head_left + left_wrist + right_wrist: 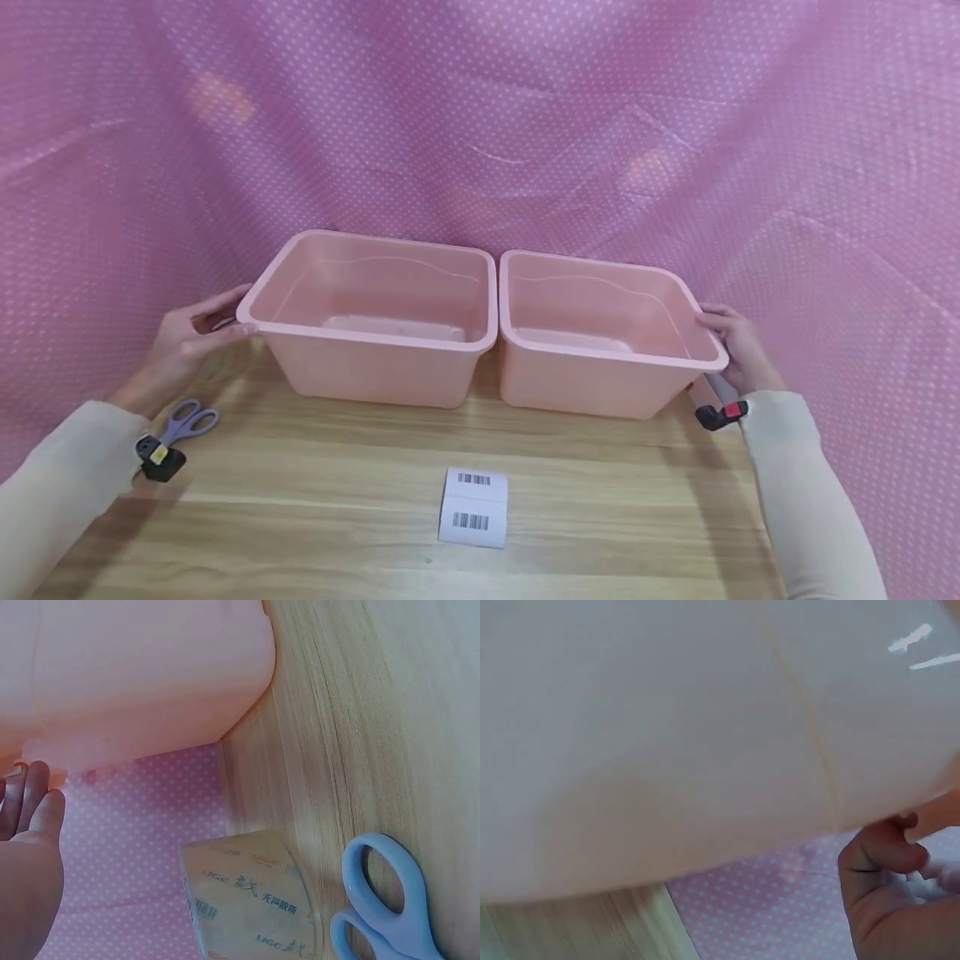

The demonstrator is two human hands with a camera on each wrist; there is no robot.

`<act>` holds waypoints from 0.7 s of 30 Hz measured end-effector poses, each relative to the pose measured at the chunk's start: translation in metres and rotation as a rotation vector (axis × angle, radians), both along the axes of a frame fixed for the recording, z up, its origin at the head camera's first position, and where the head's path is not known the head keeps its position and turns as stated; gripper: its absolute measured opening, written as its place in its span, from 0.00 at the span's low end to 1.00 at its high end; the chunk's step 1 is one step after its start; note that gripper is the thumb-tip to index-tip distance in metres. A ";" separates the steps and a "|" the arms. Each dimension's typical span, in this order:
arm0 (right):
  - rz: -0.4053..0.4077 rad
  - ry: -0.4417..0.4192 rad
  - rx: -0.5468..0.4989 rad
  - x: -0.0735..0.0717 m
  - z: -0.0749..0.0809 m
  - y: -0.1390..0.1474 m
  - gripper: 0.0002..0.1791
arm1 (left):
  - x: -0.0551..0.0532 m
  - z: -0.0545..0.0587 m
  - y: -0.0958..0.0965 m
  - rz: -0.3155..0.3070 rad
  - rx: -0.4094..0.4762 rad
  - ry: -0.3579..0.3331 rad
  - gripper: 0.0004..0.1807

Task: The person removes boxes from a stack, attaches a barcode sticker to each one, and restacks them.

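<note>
Two pink plastic bins stand side by side on the table, their rims nearly touching. At the outer corner of the left bin (375, 367), my left hand (183, 337) touches the rim with fairly straight fingers. The left wrist view shows those fingers (34, 799) up against the bin's underside edge. My right hand (738, 346) grips the outer rim of the right bin (577, 383), fingers over the edge. From the right wrist, the bent thumb (892, 847) shows below the bin wall. Both bins look bare inside.
Purple-handled scissors (183, 421) lie by my left wrist, beside a roll of clear packing tape (251, 896). A white barcode label strip (473, 508) lies at the front middle of the wooden table (337, 517). Pink dotted cloth (480, 125) hangs behind.
</note>
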State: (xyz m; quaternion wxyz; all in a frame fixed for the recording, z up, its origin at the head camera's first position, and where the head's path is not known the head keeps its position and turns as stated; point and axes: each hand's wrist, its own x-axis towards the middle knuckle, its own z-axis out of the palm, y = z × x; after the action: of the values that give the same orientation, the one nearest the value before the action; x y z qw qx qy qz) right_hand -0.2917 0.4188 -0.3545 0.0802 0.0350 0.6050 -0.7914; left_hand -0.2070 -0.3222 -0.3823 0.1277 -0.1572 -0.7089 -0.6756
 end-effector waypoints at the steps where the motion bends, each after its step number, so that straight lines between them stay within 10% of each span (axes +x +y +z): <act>1: -0.007 0.012 0.010 0.000 0.000 0.000 0.11 | 0.000 0.000 0.000 -0.001 0.008 0.008 0.33; 21: -0.232 -0.040 0.153 0.009 0.008 -0.016 0.23 | -0.011 0.002 -0.001 -0.061 0.074 0.025 0.33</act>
State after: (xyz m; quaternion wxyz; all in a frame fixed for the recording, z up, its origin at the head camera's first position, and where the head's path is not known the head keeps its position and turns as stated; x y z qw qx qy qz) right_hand -0.2832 0.4023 -0.3462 -0.0025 0.1266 0.6539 -0.7459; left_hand -0.2183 -0.3237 -0.3807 0.1217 -0.1822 -0.6767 -0.7029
